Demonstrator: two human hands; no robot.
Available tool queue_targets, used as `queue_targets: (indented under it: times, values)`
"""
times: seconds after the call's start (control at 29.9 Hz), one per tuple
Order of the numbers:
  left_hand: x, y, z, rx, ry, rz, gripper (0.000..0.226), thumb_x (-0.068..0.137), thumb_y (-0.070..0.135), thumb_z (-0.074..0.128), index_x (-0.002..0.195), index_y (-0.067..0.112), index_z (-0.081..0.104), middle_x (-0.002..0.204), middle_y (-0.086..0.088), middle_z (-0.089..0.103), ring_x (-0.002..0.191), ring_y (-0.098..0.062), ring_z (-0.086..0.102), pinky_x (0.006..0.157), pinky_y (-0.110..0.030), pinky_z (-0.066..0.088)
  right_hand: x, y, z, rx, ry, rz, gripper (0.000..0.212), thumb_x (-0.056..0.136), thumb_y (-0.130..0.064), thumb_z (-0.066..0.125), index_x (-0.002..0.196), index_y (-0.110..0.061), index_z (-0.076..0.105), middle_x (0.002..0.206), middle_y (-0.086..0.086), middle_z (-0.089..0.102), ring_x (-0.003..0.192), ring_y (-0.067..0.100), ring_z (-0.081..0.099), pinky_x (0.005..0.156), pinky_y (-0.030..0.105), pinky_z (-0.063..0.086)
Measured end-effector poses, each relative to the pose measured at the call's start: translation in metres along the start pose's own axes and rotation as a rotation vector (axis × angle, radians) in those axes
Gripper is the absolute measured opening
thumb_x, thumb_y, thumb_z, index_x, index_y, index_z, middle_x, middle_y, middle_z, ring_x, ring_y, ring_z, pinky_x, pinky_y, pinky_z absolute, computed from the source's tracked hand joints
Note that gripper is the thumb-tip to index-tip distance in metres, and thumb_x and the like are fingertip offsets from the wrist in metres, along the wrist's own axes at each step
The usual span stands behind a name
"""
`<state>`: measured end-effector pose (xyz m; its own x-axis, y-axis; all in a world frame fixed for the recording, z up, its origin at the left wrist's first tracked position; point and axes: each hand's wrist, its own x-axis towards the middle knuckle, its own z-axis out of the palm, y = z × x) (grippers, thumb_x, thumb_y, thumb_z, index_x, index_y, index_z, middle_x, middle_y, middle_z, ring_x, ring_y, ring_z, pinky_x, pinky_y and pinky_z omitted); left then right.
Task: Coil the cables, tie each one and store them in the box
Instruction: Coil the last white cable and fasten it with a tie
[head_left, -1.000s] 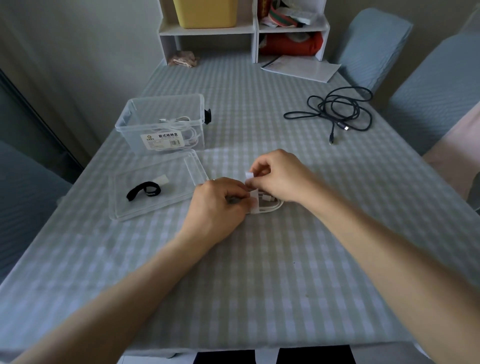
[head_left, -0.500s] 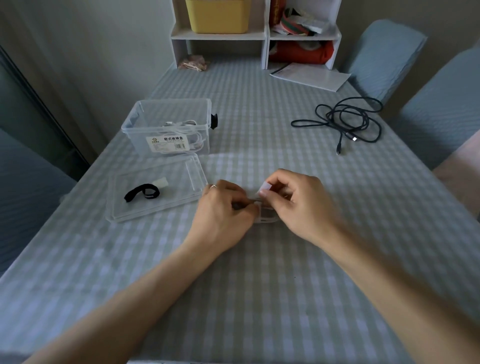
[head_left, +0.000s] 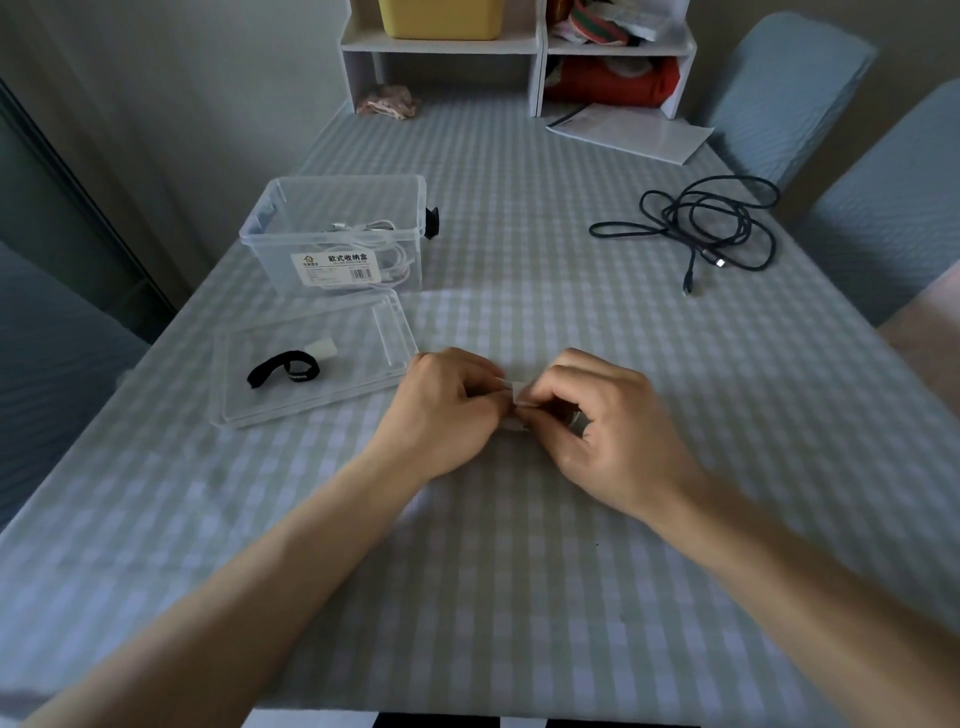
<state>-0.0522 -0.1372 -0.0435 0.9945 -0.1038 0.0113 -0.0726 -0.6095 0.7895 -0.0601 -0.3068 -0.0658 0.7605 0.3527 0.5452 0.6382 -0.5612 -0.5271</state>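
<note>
White tie strap (head_left: 511, 387) (cable mostly hidden) pinched between both hands (head_left: 524, 410).

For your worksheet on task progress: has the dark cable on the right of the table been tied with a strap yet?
No, the dark cable lies loose and sprawled on the table, with no strap around it.

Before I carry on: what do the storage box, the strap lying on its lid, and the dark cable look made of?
The clear rectangular storage box looks like rigid glossy plastic: the white cable inside shows through its walls. The black looped strap on the clear flat lid looks like matte fabric, possibly hook-and-loop. The dark loose cable looks matte; braided or rubber, I cannot tell.
</note>
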Motion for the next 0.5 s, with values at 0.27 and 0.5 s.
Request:
queue_targets:
  times: [0.27,0.5]
  values:
    - [0.0054,-0.0065,-0.0021,-0.097,-0.084,-0.042,0.014,0.088,0.013,0.067,0.081,0.015,0.079,0.106,0.011,0.069,0.112,-0.006,0.057,0.099,-0.03,0.046,-0.0046,-0.0038,0.0019,-0.158,-0.03,-0.1,0.011,0.087,-0.01,0.066,0.078,-0.007,0.072,0.081,-0.001,0.063,0.063,0.016,0.061,0.049,0.036,0.048]
    - [0.0046,-0.007,-0.0009,0.017,-0.072,0.059,0.018,0.086,0.011,0.063,0.077,0.008,0.078,0.093,0.013,0.069,0.1,0.01,0.057,0.103,-0.028,0.042,-0.0051,0.001,0.0002,-0.287,-0.124,-0.211,0.017,0.092,-0.012,0.062,0.08,-0.006,0.071,0.082,0.004,0.062,0.07,0.019,0.06,0.051,0.038,0.05]
